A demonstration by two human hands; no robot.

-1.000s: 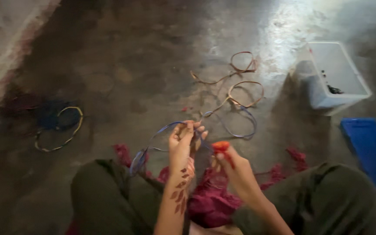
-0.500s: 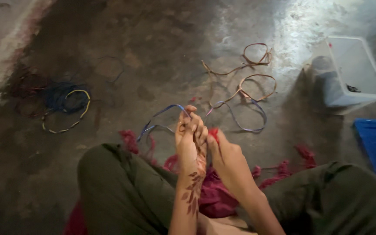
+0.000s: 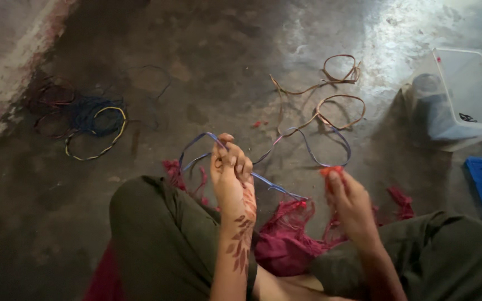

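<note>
Left hand (image 3: 231, 174): fingers curled, pinching the blue wire (image 3: 277, 188).
Right hand (image 3: 348, 198): closed around an orange tool (image 3: 330, 170).
Risk: the taut wire could slip free and whip, judging by the thin pinch.

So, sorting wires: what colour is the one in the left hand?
Blue wire, held in the left hand; head view.

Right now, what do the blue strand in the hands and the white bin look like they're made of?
Thin blue strand: probably plastic-coated wire or flat cord; it keeps springy loops and shows faint sheen. Translucent white rectangular bin: likely moulded plastic; thin glossy walls with a dark shape showing through.
</note>
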